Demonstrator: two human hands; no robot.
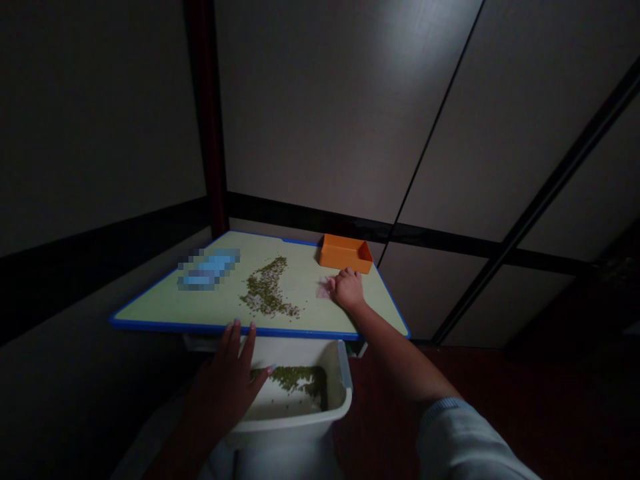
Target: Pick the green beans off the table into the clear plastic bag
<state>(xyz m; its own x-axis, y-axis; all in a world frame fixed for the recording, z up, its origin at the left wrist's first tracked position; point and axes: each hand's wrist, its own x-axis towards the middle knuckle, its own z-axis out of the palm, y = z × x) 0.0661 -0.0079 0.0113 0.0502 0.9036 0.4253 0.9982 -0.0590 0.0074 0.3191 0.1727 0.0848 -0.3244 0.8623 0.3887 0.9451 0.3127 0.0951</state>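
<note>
My right hand rests on a pale green cutting board with a blue rim, its fingers curled and a small pinkish translucent scrap beside them. A loose, elongated heap of green mung beans lies to the left of that hand. My left hand is spread at the board's front edge, its fingertips reaching over the blue rim. Its thumb stretches toward a white plastic bin below the board. More beans lie inside the bin.
An orange rectangular tray stands at the board's far edge, just beyond my right hand. A pixelated blue object lies on the board's left side. Dark-framed wall panels rise behind, with a dark red post at back left.
</note>
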